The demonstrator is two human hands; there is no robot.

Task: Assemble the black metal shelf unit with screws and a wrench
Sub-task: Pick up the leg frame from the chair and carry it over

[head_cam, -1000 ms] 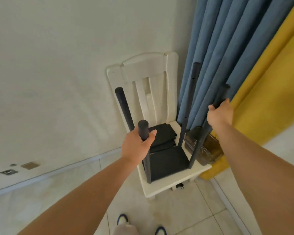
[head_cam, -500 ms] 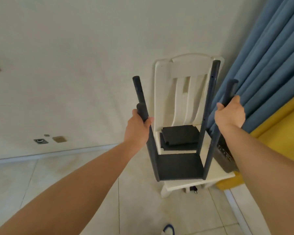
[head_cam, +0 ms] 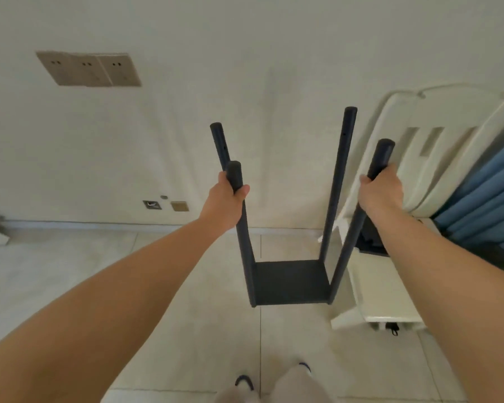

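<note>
- the shelf unit (head_cam: 290, 283) hangs in the air over the tiled floor (head_cam: 186, 286), just left of a white chair (head_cam: 390, 301); whether it touches the chair i cannot tell.
- it is one flat black shelf at the bottom with four black posts standing up from its corners, spreading a little toward the top.
- the left hand (head_cam: 226, 203) is curled round the near left post (head_cam: 240, 216) a little below its top, thumb on the right side of the post.
- the right hand (head_cam: 381, 193) is wrapped round the near right post (head_cam: 358, 216) just under its rounded top, fingers closed on it.
- the two far posts (head_cam: 336, 181) are free, with small holes near their tops.
- on the wall behind sits a row of sockets (head_cam: 89, 69).
- blue curtain (head_cam: 483, 199) shows behind the chair at the right edge.
</note>
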